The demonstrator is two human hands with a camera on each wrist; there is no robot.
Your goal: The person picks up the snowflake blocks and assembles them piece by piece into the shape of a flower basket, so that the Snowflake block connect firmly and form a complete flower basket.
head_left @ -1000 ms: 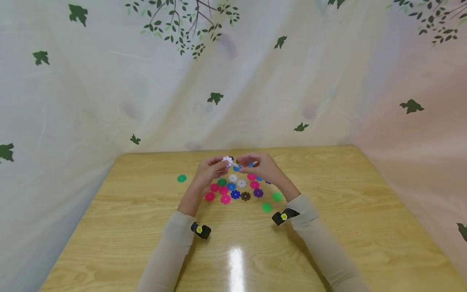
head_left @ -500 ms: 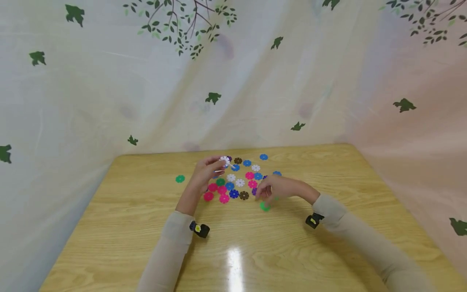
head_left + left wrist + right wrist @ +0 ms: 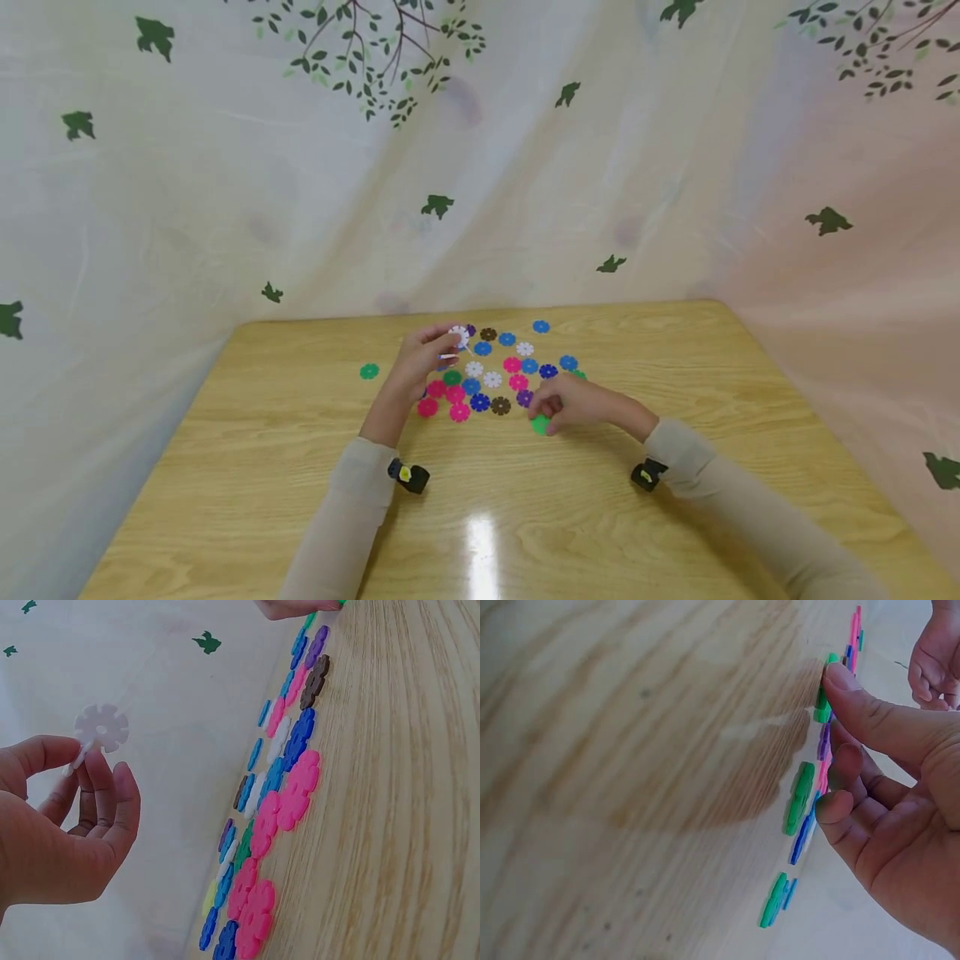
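Note:
My left hand (image 3: 420, 360) is raised over the far part of the table, pinching joined white flower-shaped discs (image 3: 109, 727) between thumb and fingertips. One of those discs faces the left wrist camera; another is edge-on and partly covered by the fingers. My right hand (image 3: 577, 402) is down at the near right of the scattered discs. Its thumb and curled fingers are at a bright green flower-shaped disc (image 3: 539, 426), gripping its edge. In the right wrist view the thumb covers part of that green disc (image 3: 823, 712), and the index fingertip is hidden.
Many notched discs lie flat on the wooden table (image 3: 300, 500), among them pink (image 3: 459, 412), brown (image 3: 500, 406) and dark blue (image 3: 480, 402) ones. A lone green disc (image 3: 369, 372) lies to the left. Behind the table hangs a printed cloth (image 3: 337, 208).
My right hand has left the white discs, moved right and nearer, and come down onto the bright green disc. My left hand still holds the white discs in nearly the same place.

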